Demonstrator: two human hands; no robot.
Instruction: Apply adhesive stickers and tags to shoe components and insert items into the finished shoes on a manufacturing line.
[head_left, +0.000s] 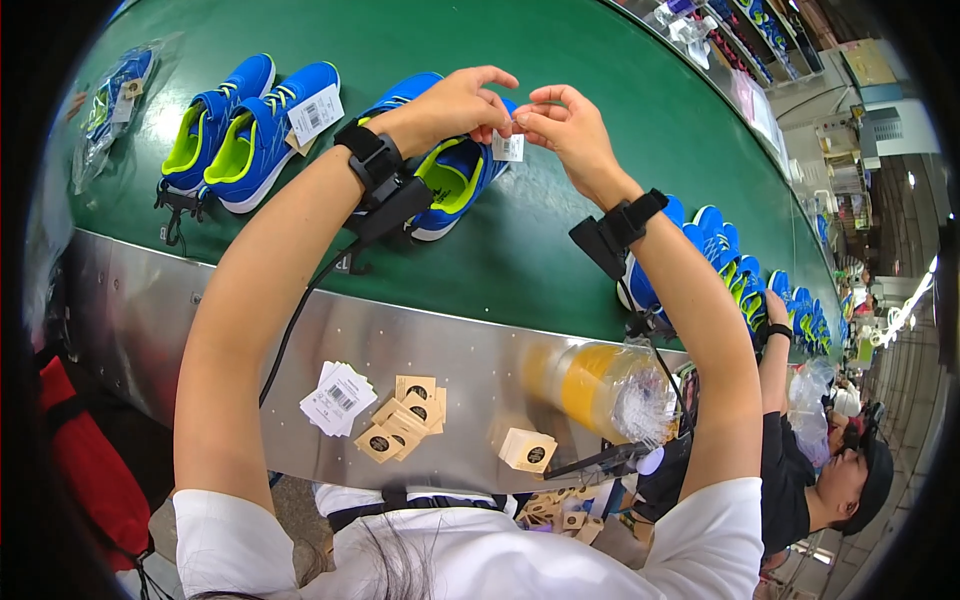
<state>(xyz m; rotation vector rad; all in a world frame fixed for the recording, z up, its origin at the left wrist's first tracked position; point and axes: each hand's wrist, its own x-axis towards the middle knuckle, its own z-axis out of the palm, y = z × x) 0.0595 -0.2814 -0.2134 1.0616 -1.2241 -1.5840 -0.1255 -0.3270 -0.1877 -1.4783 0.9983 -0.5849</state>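
Note:
A pair of blue shoes with lime-green lining (pixel 447 180) stands on the green belt (pixel 560 230) in front of me. Over these shoes my left hand (pixel 462 108) has its thumb and fingertips pinched together at the top of a white tag (pixel 508 147). My right hand (pixel 572 135) meets it from the right, its thumb and forefinger pinched beside the same tag. Whatever thin piece lies between the right fingertips is too small to make out. The tag hangs just below both hands, against the shoe.
Farther left stand another tagged pair of blue shoes (pixel 245 150) and a bagged pair (pixel 115 105). White tags (pixel 340 398), tan cards (pixel 405 425) and a roll of yellow tape (pixel 590 385) lie on the metal ledge (pixel 450 350). More shoes (pixel 715 240) line the right, near a co-worker (pixel 800 490).

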